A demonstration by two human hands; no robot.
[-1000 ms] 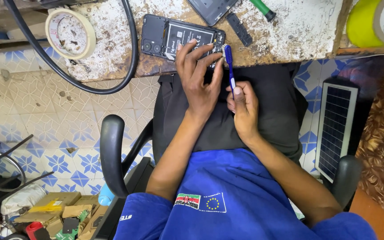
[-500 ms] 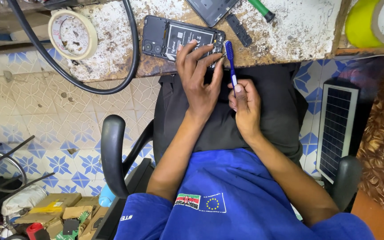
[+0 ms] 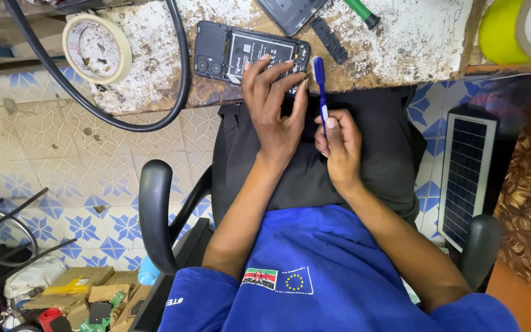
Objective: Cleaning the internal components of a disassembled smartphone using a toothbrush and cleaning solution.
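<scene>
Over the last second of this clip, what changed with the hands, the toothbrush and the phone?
Hardly anything. The left hand kept its fingertips on the opened phone at the bench edge. The right hand kept its grip on the blue toothbrush, bristles up beside the phone. Only the view drifted a little. Nothing was picked up or let go.

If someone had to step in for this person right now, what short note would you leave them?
Left hand: fingers rest on the opened phone, pinning it at the bench edge.
Right hand: holds a blue toothbrush, head up, close by the phone's right end; contact cannot be told.
Done: the phone's back is off, its battery exposed. A dark cover and a small black strip lie beyond it on the bench.
Left: the phone remains open, parts not refitted.
</scene>
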